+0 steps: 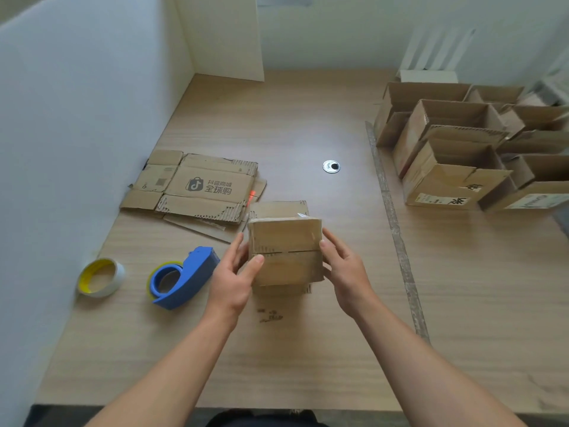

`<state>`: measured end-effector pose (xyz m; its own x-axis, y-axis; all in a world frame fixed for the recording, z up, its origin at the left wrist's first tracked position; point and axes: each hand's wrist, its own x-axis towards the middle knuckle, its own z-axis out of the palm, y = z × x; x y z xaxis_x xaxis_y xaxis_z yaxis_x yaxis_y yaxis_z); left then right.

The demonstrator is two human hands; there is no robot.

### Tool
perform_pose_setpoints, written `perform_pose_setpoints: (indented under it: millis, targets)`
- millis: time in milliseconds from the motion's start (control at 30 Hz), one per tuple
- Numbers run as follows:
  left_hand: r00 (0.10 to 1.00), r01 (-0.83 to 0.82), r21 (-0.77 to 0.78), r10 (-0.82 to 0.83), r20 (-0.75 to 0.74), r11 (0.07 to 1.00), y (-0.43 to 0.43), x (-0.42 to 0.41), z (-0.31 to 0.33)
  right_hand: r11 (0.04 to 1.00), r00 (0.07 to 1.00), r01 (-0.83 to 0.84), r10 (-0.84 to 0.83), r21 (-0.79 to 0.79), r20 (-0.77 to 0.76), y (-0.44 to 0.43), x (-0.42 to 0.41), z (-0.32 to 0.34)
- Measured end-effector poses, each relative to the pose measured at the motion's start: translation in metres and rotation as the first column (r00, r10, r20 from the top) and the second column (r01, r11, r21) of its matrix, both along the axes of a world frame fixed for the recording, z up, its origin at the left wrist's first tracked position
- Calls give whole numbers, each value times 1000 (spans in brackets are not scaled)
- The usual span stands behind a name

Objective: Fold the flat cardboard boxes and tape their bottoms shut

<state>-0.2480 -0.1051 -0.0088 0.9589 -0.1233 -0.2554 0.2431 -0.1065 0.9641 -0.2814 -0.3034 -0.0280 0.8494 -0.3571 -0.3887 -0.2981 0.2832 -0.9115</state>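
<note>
Left hand (234, 272) and right hand (345, 269) grip one box (286, 251) between them, closed flaps up.
Seam looks taped; erected boxes (446, 155) stand well right of the hands; flat cardboard (203, 186) beyond the left hand awaits folding.

Packing station, stacked boxes (455, 167), tape dispenser (184, 277)

Left hand (234, 278): grips the box (286, 238), thumb across its top face, fingers down its left side.
Right hand (345, 269): fingertips hold the right side; thumb seemingly lower, hard to see.
Forearms: bare, reaching forward, converging.
</note>
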Motion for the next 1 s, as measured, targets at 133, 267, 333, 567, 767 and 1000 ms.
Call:
perform_pose_setpoints:
  millis: [133, 267, 333, 567, 767, 1000]
  targets:
    - [996, 54, 67, -59, 73, 996, 1, 2, 8, 996, 995, -84, 82, 23, 63, -8, -1, 13]
    - [995, 20, 24, -22, 97, 1000, -8, 6, 15, 998, 998, -43, 44, -44, 35, -11, 1, 22]
    - [995, 27, 58, -32, 94, 998, -11, 8, 18, 998, 1000, -5, 4, -69, -18, -12, 5, 25]
    - [992, 103, 53, -106, 74, 993, -13, 11, 18, 994, 991, -90, 84, -58, -102, -14, 6, 24]
    - [989, 131, 125, -138, 48, 984, -14, 12, 14, 994, 999, -37, 33, -99, -37, -6, 6, 12]
    - [983, 120, 199, -144, 111, 973, -14, 17, 18, 991, 999, -23, 17, -134, -51, 0, 8, 13]
